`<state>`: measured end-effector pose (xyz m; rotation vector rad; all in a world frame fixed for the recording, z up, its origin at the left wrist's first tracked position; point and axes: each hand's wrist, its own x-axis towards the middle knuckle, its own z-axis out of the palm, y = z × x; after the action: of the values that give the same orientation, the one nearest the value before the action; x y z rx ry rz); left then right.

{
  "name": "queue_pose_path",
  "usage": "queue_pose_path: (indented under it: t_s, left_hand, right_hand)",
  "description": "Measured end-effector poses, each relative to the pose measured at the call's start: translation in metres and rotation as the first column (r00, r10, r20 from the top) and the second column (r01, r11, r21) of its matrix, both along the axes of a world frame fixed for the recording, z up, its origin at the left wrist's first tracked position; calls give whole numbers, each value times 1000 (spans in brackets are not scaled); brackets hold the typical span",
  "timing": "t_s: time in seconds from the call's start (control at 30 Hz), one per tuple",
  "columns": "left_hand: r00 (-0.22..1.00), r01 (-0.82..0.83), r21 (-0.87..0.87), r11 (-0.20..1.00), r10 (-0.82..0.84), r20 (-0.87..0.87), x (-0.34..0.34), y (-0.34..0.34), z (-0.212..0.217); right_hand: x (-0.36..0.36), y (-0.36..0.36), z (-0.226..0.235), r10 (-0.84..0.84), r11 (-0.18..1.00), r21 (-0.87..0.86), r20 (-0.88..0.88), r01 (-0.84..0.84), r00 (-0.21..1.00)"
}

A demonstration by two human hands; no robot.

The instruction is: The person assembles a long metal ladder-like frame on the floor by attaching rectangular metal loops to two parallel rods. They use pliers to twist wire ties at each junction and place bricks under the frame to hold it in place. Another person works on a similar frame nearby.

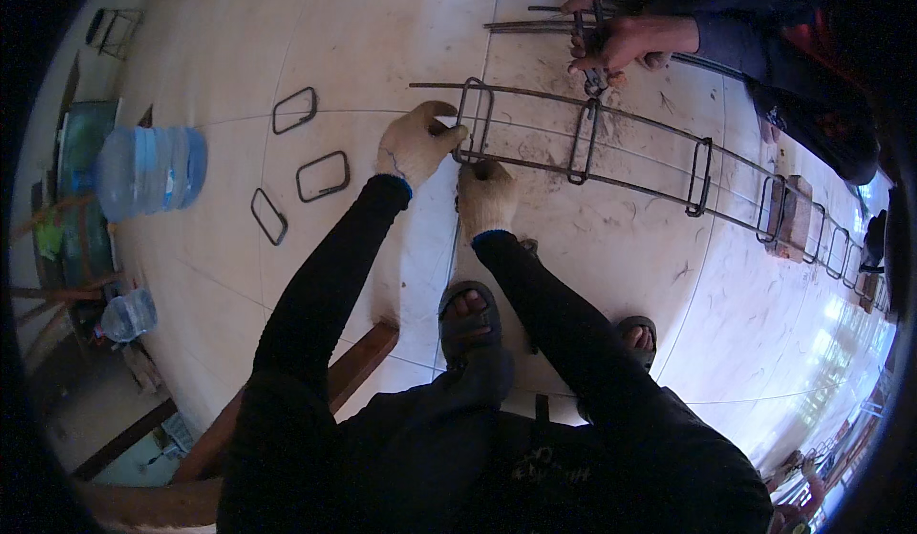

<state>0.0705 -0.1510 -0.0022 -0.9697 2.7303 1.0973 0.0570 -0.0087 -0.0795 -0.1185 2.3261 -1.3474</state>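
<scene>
A long cage of thin steel rods (640,184) runs from the middle to the far right, crossed by rectangular steel stirrups. My left hand (411,147), in a cream glove, has thumb and finger at the left side of the end stirrup (489,104). Just below that stirrup's near corner is my right hand (488,200), gloved and closed at the near rod; what its fingers hold is hidden. Across the cage, another person's hands (635,42) work dark pincers (592,66) on the far rod at the second stirrup (581,142).
Three loose stirrups (323,177) lie on the tiled floor to the left. Beyond them are a large water bottle (153,171) and a smaller one (129,314). A brick (793,219) sits under the cage. More rods (535,27) lie beyond it. A wooden beam (363,367) stands beside my left arm.
</scene>
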Motion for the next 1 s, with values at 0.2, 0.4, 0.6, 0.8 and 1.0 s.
queue_pose_path:
  t_s: [0.2, 0.4, 0.6, 0.8, 1.0]
  left_hand:
    - [974, 103, 29, 994, -95, -207, 21, -1, -19]
    - [949, 313, -83, 946, -314, -3, 11, -2, 4]
    - [901, 434, -224, 873, -420, 108, -5, -2, 6]
    - [925, 378, -166, 911, -366, 100, -14, 4, -11]
    - [956, 148, -396, 906, -233, -176, -7, 16, -8]
  right_hand:
    - [12, 2, 10, -16, 1000, 9, -98, 17, 995]
    - [14, -2, 19, -101, 993, 55, -61, 104, 993]
    - [6, 1, 14, -95, 995, 23, -189, 101, 977]
    - [-2, 3, 12, 76, 992, 109, -176, -57, 981]
    - [11, 7, 14, -103, 991, -100, -160, 87, 982]
